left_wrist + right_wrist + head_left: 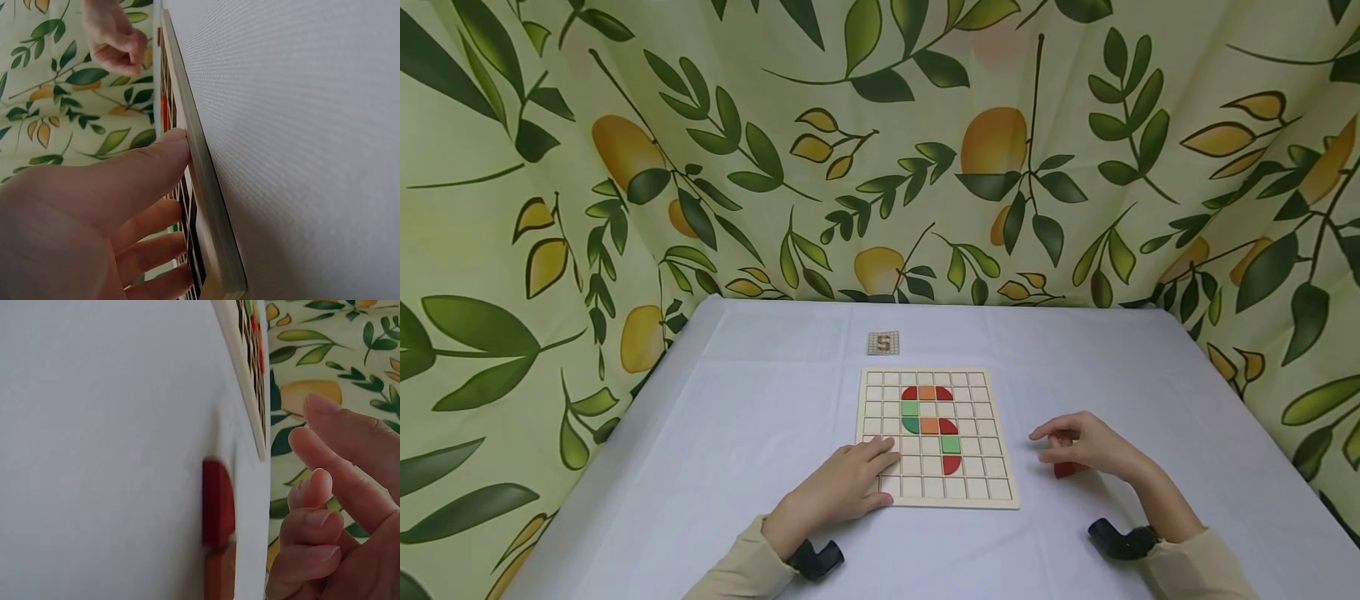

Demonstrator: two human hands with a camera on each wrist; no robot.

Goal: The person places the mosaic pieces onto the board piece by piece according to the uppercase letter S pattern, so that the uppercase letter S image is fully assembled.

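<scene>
A square wooden grid board (992,492) lies on the white cloth. Red, orange and green pieces on it form an S-like shape, with a red rounded piece (952,464) at its lower end. My left hand (842,483) rests on the board's lower left part, fingers spread over the grid and thumb (169,150) at the near edge. To the right of the board, my right hand (1093,446) hovers with loosely bent fingers, holding nothing. Below it on the cloth lie a red rounded piece (217,503) and an orange piece (220,575), end to end.
Behind the board lies a small card (883,342) printed with a similar S pattern on a grid. A leaf-patterned curtain (925,167) hangs along the table's far side and both flanks. Black devices (1123,540) are strapped at the wrists.
</scene>
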